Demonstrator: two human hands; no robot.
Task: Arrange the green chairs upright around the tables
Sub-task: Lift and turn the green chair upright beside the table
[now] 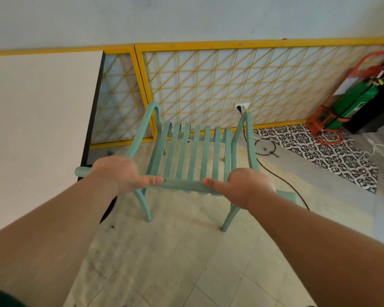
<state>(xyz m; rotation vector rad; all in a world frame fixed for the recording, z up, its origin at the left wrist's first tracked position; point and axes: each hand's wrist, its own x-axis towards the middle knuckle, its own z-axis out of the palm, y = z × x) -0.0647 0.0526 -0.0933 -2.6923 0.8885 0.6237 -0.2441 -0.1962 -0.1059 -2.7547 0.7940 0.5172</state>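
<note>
On the floor (186, 262), pale square tiles, lot as follows, largest first.

1. Wall (186, 18), plain pale, at the far side of the floor.
2. Worktop (31, 129), white top with dark edge, at the left; its right edge runs toward the wall.
3. Lattice panels (231, 85), two, yellow frames with diagonal yellow mesh, standing along the wall's foot behind the chair.
4. Green chair (193, 151), slatted, with curved armrests. It is upright with its legs pointing down, just beside the worktop's right edge and near its front corner, with its front toward the lattice panels. Whether the feet bear on the floor cannot be told.
5. Patterned tiles (319, 149), black and white, a strip of floor at the far right.
6. Green cylinder (355, 100), leaning in a red frame (324, 120) that stands on the patterned tiles.
7. Left hand (118, 173): grip clenched on the chair's top rail (182, 185) near its left end, thumb lying along the rail toward the middle.
8. Right hand (246, 187): grip clenched on the same rail near its right end, thumb pointing inward. The two thumbs are apart.
9. Black cable (282, 180), trailing over the floor to the right of the chair.
10. Wall socket (242, 106), white, with a dark plug in it, seen through the lattice.
</note>
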